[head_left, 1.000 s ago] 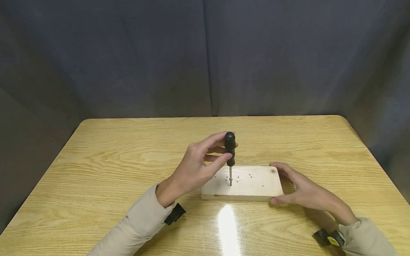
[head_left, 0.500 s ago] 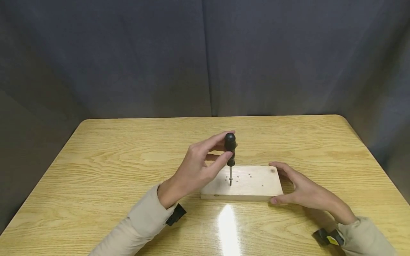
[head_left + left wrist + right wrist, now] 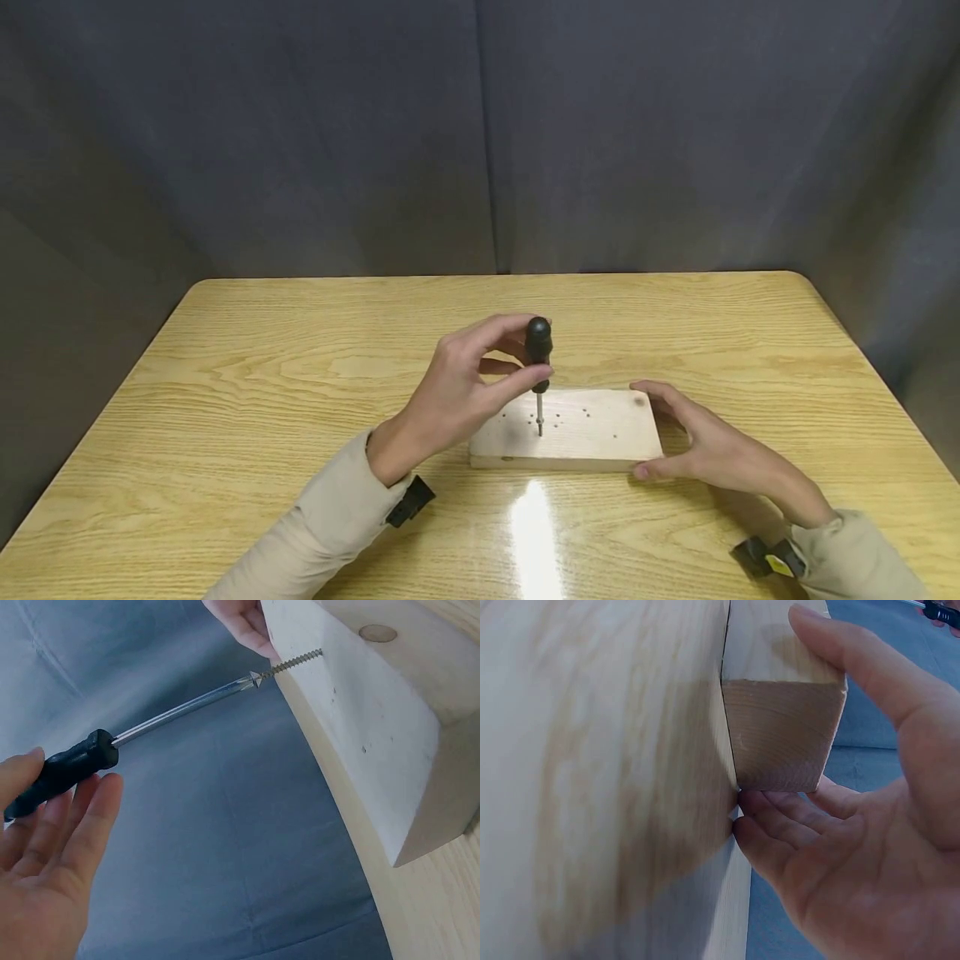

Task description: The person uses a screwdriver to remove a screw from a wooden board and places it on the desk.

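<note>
A pale wooden block (image 3: pixel 592 425) lies flat on the table, its top dotted with several small holes. My left hand (image 3: pixel 457 387) pinches the black handle of a screwdriver (image 3: pixel 538 342) between thumb and fingers. The screwdriver stands upright over the block. In the left wrist view its tip meets the head of a long threaded screw (image 3: pixel 296 661), whose point is at the block's face while most of the thread shows outside. My right hand (image 3: pixel 712 442) grips the block's right end, thumb on the near side (image 3: pixel 821 622) and fingers round the far side.
The wood-grain table (image 3: pixel 300 358) reaches back to a dark grey curtain (image 3: pixel 480 142) that hangs behind and at both sides. A bright light reflection (image 3: pixel 536 533) shows on the tabletop in front of the block. Black cameras sit on both wrists.
My left thumb and fingers have shifted a little on the screwdriver handle, the thumb now further across and lower. The block and my right hand have stayed in place.
</note>
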The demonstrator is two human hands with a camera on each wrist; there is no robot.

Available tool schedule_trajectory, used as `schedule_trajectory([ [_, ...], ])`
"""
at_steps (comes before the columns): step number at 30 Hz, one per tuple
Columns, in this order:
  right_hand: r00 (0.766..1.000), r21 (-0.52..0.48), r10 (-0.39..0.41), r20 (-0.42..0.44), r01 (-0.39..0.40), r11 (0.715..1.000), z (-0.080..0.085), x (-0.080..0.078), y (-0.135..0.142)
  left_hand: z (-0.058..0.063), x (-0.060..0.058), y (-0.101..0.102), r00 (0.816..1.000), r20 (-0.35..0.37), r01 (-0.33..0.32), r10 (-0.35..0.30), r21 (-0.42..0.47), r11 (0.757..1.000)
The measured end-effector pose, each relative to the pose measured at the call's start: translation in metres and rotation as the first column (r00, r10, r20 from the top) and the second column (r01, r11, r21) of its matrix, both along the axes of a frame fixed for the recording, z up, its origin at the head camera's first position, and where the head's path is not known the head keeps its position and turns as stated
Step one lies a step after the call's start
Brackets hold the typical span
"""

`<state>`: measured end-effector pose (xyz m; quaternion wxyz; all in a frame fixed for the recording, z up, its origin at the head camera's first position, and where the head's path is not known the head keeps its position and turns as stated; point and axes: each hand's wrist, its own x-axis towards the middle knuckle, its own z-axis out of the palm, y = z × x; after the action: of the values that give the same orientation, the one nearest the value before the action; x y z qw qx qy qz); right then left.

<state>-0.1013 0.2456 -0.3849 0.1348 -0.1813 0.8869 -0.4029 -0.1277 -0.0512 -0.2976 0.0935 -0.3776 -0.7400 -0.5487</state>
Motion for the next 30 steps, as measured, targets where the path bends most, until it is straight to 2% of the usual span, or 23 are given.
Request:
schedule_trajectory([
  [12, 1.000, -0.006, 0.002, 0.004, -0.002, 1.000, 0.000, 0.000, 0.000, 0.001, 0.000, 0.000, 0.998, -0.054, -0.013, 0.015, 0.043, 0.999],
  [22, 1.000, 0.022, 0.000, -0.029, 0.000, 1.000, 0.001, 0.001, 0.001, 0.004, -0.002, -0.008, 0.991, -0.094, -0.093, 0.096, 0.032, 0.995],
  [30, 0.997, 0.052, -0.028, -0.071, 0.032, 0.998, 0.007, -0.001, -0.004, 0.001, -0.005, -0.018, 0.989, -0.062, -0.130, 0.132, 0.028, 0.991],
])
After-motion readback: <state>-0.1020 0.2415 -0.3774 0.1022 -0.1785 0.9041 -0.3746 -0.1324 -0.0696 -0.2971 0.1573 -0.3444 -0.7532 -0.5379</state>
